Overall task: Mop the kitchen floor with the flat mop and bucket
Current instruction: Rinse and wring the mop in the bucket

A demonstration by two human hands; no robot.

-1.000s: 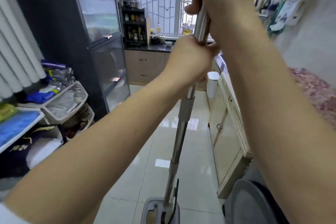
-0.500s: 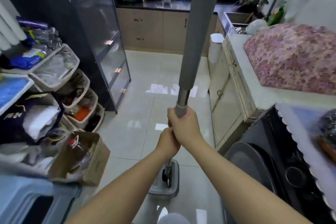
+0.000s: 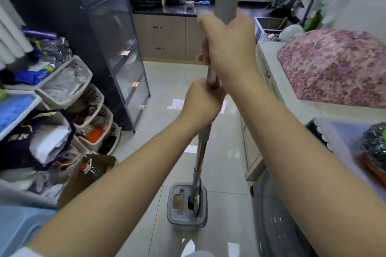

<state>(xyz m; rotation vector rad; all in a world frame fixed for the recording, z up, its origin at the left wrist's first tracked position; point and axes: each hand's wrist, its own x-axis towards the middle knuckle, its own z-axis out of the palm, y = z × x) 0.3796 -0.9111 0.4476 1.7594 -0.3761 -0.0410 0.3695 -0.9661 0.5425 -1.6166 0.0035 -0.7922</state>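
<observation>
Both of my hands are wrapped around the mop pole (image 3: 201, 152), which stands nearly upright through the middle of the frame. My right hand (image 3: 228, 48) grasps it high, just under the grey foam sleeve (image 3: 226, 0), and my left hand (image 3: 201, 104) clenches the bare metal directly below, the two almost touching, so I judge I am stacking them to drive the pole straight down. The folded flat mop head (image 3: 195, 198) sits in the right slot of the grey bucket (image 3: 173, 215) at lower centre, on the tiled floor (image 3: 167, 81); that placement suggests rinsing or wringing, not yet wiping. The bucket stands in the narrow aisle, between the cardboard box (image 3: 83, 175) at lower left and the cabinets (image 3: 253, 152) on the right. Stacked storage baskets (image 3: 83, 89) crowd the left edge, and a floral cloth (image 3: 334, 69) covers the counter (image 3: 271, 56) at upper right.
</observation>
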